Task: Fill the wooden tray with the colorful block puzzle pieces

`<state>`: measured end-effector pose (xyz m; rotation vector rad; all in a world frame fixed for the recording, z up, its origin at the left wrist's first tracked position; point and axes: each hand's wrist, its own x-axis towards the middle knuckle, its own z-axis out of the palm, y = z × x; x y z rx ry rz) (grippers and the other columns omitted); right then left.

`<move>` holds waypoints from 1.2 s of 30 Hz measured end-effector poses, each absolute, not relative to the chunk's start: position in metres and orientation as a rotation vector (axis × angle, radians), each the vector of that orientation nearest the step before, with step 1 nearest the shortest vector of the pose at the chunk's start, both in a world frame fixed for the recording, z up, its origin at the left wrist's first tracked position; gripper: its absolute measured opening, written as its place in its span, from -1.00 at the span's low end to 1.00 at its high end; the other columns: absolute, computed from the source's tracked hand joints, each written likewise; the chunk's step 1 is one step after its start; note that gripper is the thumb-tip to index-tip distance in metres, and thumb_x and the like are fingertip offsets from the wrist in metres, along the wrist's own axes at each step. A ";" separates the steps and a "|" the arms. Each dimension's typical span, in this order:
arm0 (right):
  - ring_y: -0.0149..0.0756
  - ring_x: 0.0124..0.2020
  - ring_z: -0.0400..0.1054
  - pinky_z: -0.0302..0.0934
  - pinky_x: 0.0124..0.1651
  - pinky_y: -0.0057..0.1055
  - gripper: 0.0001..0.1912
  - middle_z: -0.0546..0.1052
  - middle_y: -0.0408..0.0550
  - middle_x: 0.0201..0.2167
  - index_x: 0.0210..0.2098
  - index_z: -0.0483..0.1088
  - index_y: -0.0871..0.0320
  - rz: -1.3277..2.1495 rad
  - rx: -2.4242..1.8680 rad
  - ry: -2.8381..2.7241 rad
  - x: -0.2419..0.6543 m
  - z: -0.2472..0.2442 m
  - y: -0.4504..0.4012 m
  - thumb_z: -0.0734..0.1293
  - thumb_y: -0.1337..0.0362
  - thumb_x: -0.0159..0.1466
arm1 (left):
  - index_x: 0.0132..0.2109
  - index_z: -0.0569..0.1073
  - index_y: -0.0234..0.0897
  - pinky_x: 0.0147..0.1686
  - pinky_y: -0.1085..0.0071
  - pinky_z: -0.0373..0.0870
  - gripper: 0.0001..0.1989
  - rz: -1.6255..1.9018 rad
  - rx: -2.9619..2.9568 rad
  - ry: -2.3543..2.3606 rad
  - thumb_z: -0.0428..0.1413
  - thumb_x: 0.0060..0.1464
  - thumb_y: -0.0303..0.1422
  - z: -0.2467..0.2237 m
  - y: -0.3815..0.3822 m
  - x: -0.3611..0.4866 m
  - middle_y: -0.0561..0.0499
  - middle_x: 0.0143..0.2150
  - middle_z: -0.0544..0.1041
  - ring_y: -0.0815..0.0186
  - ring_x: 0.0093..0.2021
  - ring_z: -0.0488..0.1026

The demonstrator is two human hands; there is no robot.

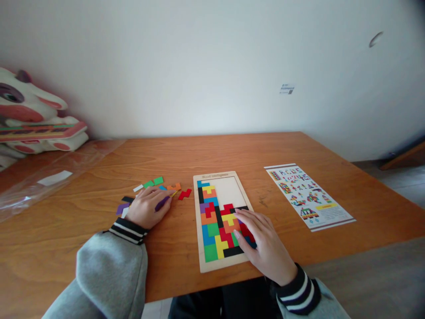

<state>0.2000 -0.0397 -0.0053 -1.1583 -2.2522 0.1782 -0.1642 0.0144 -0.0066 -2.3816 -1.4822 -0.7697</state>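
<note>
A pale wooden puzzle board (216, 267) lies on the table, its lower part and left side filled with coloured block pieces. Over its lower right part rests my right hand (262, 241), fingers apart, touching the pieces there and hiding some of them. Left of the board, my left hand (148, 207) is among loose pieces, with a purple piece (162, 203) between thumb and fingers. Around that hand lie green pieces (158, 180), a red piece (185, 194), orange, white, black and purple ones, some partly covered by the hand.
A printed pattern sheet (310, 197) lies on the table (212, 153) at the right. Clear plastic wrapping (40, 186) spreads over the left side, in front of a cow-shaped toy keyboard (36, 117). A white wall stands behind the table.
</note>
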 end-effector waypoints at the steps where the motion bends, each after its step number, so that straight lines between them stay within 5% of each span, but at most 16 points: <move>1: -0.06 0.14 0.39 0.32 0.15 -0.02 -0.63 0.52 0.06 0.11 0.18 0.31 0.07 0.176 -1.155 -2.251 0.200 -0.006 -0.040 0.26 0.25 0.39 | -0.06 0.59 -0.17 -0.05 0.21 0.49 -0.74 -0.746 -2.394 -1.490 0.04 0.24 -0.26 -0.008 0.014 -0.165 -0.02 -0.17 0.68 0.15 -0.14 0.57; 6: -0.09 0.15 0.38 0.31 0.17 -0.03 -0.63 0.52 0.06 0.12 0.18 0.30 0.09 0.178 -1.166 -2.263 0.201 -0.007 -0.040 0.25 0.25 0.40 | -0.02 0.57 -0.21 0.06 0.12 0.46 -0.71 -0.733 -2.462 -1.505 0.02 0.27 -0.25 -0.013 0.015 -0.166 -0.07 -0.01 0.64 0.10 0.00 0.54; 12: -0.10 0.16 0.38 0.30 0.18 -0.04 -0.62 0.52 0.05 0.12 0.19 0.31 0.09 0.176 -1.177 -2.264 0.201 -0.008 -0.040 0.26 0.24 0.39 | -0.13 0.59 -0.21 -0.06 0.25 0.49 -0.77 -0.844 -2.480 -1.441 0.06 0.28 -0.25 -0.008 0.015 -0.160 -0.03 -0.17 0.67 0.19 -0.15 0.57; 19: -0.10 0.17 0.36 0.29 0.19 -0.03 -0.62 0.51 0.06 0.13 0.19 0.29 0.10 0.180 -1.172 -2.272 0.200 -0.007 -0.040 0.26 0.26 0.39 | -0.02 0.57 -0.19 0.01 0.12 0.48 -0.62 -0.863 -2.404 -1.626 0.04 0.28 -0.05 -0.014 0.020 -0.157 -0.09 -0.06 0.65 0.07 -0.04 0.56; 36: -0.09 0.15 0.38 0.31 0.17 -0.02 -0.63 0.52 0.07 0.12 0.17 0.32 0.09 0.222 -1.172 -2.236 0.198 -0.002 -0.040 0.26 0.28 0.38 | -0.12 0.57 -0.15 0.03 0.05 0.50 -0.41 -1.035 -2.377 -1.894 0.00 0.13 0.23 -0.010 0.024 -0.153 -0.10 -0.08 0.65 0.04 -0.06 0.58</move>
